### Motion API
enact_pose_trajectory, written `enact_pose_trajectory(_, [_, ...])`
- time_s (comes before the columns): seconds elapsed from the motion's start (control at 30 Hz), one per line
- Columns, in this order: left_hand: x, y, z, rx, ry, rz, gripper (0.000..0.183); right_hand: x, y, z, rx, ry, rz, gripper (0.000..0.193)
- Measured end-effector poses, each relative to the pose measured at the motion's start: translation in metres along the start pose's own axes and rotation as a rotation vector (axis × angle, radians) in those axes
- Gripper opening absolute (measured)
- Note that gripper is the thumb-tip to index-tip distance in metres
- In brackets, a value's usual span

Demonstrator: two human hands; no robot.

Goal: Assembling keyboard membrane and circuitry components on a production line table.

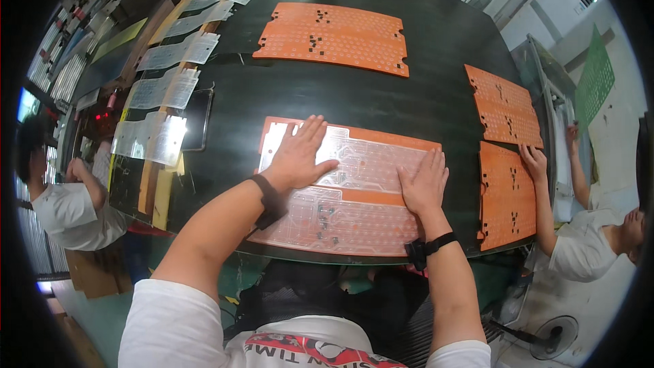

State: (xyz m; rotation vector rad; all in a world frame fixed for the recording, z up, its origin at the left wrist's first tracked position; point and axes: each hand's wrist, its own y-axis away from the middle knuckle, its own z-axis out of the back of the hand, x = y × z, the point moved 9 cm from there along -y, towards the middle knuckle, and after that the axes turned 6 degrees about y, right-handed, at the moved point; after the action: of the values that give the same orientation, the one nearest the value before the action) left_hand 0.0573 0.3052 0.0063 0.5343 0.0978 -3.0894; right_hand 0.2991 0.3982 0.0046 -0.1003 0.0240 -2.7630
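Observation:
Before me on the dark table lies an orange perforated board (381, 197). Two clear plastic sheets with printed line patterns cover most of it, a farther sheet (371, 163) and a nearer sheet (361, 225). My left hand (300, 157) rests flat on the farther sheet's left part, fingers stretched toward the board's far edge and thumb out to the right. On that same sheet's right end lies my right hand (424, 180), palm down, thumb apart from the fingers. Neither hand grips anything. Small dark pieces show through the nearer sheet.
Another orange board (334, 34) lies farther back on the table (238, 95). Two more, a far one (504, 105) and a near one (507, 194), lie at right, touched by a co-worker's hand (535, 161). Clear sheets (150, 140) line the left edge beside a dark tablet-like panel (197, 119). Another person sits left.

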Motion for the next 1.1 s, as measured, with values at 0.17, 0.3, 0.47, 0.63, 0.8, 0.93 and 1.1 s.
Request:
enact_pose_trajectory(0.17, [0.056,0.039,0.028,-0.033,-0.062,0.159,0.081,0.001,-0.003,0.000,0.014,-0.029,0.008,0.090])
enact_pose_trajectory(0.3, [0.114,0.091,0.040,-0.057,-0.079,0.386,0.078,-0.006,-0.011,0.005,0.001,-0.016,0.069,0.089])
enact_pose_trajectory(0.47, [0.128,0.132,0.044,-0.176,0.014,0.376,0.069,0.074,-0.009,0.040,-0.060,0.078,0.078,0.075])
enact_pose_trajectory(0.63, [0.123,0.132,0.048,-0.276,0.071,0.336,0.066,0.241,0.012,0.021,0.026,-0.431,0.386,0.049])
enact_pose_trajectory(0.8, [0.120,0.132,0.047,-0.324,0.125,0.323,0.064,0.304,0.009,-0.011,0.123,-0.109,0.425,0.040])
enact_pose_trajectory(0.93, [0.120,0.131,0.049,-0.350,0.135,0.319,0.063,0.288,-0.008,0.010,0.129,-0.291,0.415,0.033])
enact_pose_trajectory(1.1, [0.126,0.130,0.052,-0.331,0.159,0.328,0.060,0.204,-0.056,0.053,0.464,-0.471,0.345,0.027])
